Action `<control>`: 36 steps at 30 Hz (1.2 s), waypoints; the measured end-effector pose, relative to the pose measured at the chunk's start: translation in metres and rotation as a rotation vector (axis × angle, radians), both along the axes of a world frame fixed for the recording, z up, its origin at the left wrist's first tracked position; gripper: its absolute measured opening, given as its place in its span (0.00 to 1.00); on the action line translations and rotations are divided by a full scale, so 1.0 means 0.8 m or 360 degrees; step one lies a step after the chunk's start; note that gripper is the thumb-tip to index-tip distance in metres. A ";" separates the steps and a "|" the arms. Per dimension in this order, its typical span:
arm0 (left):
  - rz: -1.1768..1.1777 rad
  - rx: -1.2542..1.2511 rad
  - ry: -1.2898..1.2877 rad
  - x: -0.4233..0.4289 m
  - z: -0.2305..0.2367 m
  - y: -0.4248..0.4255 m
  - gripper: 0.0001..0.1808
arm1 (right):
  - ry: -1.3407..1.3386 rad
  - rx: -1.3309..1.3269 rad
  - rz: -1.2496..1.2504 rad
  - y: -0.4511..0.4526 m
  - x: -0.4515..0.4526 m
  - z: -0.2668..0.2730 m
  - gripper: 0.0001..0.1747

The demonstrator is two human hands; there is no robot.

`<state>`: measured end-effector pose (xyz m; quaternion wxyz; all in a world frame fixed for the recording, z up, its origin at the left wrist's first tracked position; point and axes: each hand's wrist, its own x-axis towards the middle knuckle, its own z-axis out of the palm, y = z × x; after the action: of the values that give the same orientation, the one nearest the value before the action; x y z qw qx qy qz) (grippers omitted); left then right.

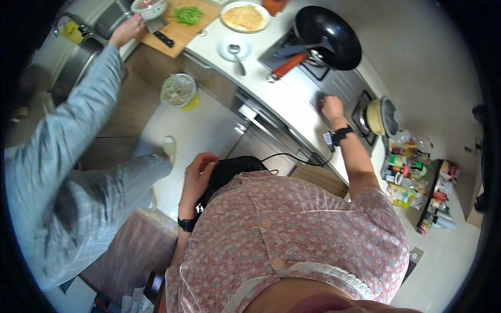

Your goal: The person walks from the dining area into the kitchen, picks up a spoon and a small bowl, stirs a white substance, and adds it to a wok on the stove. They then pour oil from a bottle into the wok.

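Note:
My right hand (332, 107) is at the front of the steel gas hob (303, 84), its fingers curled on a dark control knob (321, 101). A black wok (332, 37) with a red-brown handle (289, 66) is over one burner. A pale yellow pot (376, 117) is on the other burner. My left hand (200, 172) is in front of my body beside a black bag (231, 172), its fingers loosely bent and apart, with nothing seen in it. On the white counter (274, 98) lie a plate of shredded pale food (244, 17) and a small dish (226, 49) with a metal spoon (235, 49).
A co-worker's hand (127, 31) touches a lidded bowl (150, 9) near the sink (78, 62). A wooden board (184, 37) holds cut greens (188, 15) and a black-handled knife (163, 39). A waste bin (178, 90) stands on the floor. Bottles and packets (407, 168) stand right of the pot.

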<state>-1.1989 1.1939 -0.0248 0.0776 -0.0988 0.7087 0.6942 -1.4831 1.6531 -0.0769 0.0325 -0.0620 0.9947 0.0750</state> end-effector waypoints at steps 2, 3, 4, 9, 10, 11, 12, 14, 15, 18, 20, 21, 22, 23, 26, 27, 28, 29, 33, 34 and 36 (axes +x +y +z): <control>0.0139 0.0147 0.0043 0.017 -0.002 0.024 0.09 | -0.0036 0.0002 0.0015 0.002 -0.001 0.001 0.09; 0.0213 0.0256 0.0050 0.021 -0.005 0.037 0.09 | -0.0025 -0.0028 0.0040 0.003 -0.001 0.000 0.09; 0.0181 0.0311 0.0055 0.017 -0.010 0.049 0.09 | -0.0018 -0.0034 0.0054 0.004 -0.002 0.001 0.10; 0.0000 0.0506 0.0198 -0.092 -0.028 0.089 0.14 | 0.0027 -0.0018 0.0165 0.006 -0.002 0.002 0.10; -0.0007 0.0496 0.0226 -0.124 -0.024 0.094 0.18 | 0.0041 -0.0023 0.0171 0.004 -0.002 0.002 0.10; 0.0042 0.0551 0.0216 -0.153 -0.018 0.101 0.21 | 0.0051 -0.0031 0.0173 0.003 -0.003 0.003 0.10; 0.0089 0.0606 0.0206 -0.177 -0.011 0.109 0.24 | 0.0062 -0.0060 0.0159 0.002 -0.002 0.005 0.11; 0.0092 0.0562 0.0267 -0.221 0.000 0.126 0.35 | 0.0054 -0.0049 0.0167 0.000 -0.002 0.006 0.11; 0.0057 0.0535 0.0239 -0.241 0.006 0.136 0.38 | 0.0060 -0.0046 0.0157 -0.001 -0.002 0.007 0.11; -0.0304 0.0226 0.0102 -0.292 0.028 0.142 0.43 | 0.0022 -0.0060 0.0165 -0.003 -0.002 0.010 0.11; -0.0468 0.0052 -0.0011 -0.323 0.039 0.146 0.39 | 0.0024 -0.0120 0.0126 -0.004 -0.002 0.010 0.11; -0.0563 0.0015 -0.0090 -0.338 0.043 0.145 0.38 | 0.0021 -0.0118 0.0111 -0.004 -0.002 0.010 0.11; -0.0658 -0.0025 -0.0172 -0.352 0.046 0.140 0.36 | 0.0022 -0.0101 0.0109 -0.004 -0.002 0.009 0.11; -0.0753 -0.0067 -0.0256 -0.365 0.049 0.138 0.35 | 0.0020 -0.0089 0.0105 -0.004 -0.001 0.008 0.11; -0.0913 -0.0031 -0.0257 -0.395 0.051 0.146 0.26 | 0.0021 -0.0071 0.0106 -0.004 -0.004 0.004 0.10; -0.1029 -0.0036 -0.0250 -0.404 0.052 0.150 0.24 | 0.0032 -0.0059 0.0093 -0.004 -0.004 0.003 0.09; -0.1089 -0.0063 -0.0285 -0.408 0.051 0.159 0.21 | 0.0062 -0.0056 0.0072 -0.005 -0.004 0.001 0.10; -0.1283 -0.0076 -0.0365 -0.414 0.052 0.162 0.17 | 0.0073 -0.0071 0.0084 -0.005 -0.005 0.001 0.10; -0.1014 0.0011 -0.0332 -0.400 0.048 0.191 0.08 | 0.0184 -0.0148 0.0114 -0.004 -0.002 0.000 0.10; -0.1022 0.0030 -0.0294 -0.399 0.051 0.194 0.06 | 0.0231 -0.0180 0.0132 -0.005 -0.002 0.000 0.10; -0.0969 0.0020 -0.0259 -0.399 0.064 0.196 0.06 | 0.0209 -0.0202 0.0098 -0.006 0.000 -0.001 0.11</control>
<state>-1.5185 1.3504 0.0267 0.3390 0.0632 0.6930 0.6332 -1.4828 1.6480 -0.0774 -0.0391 -0.0894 0.9951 0.0168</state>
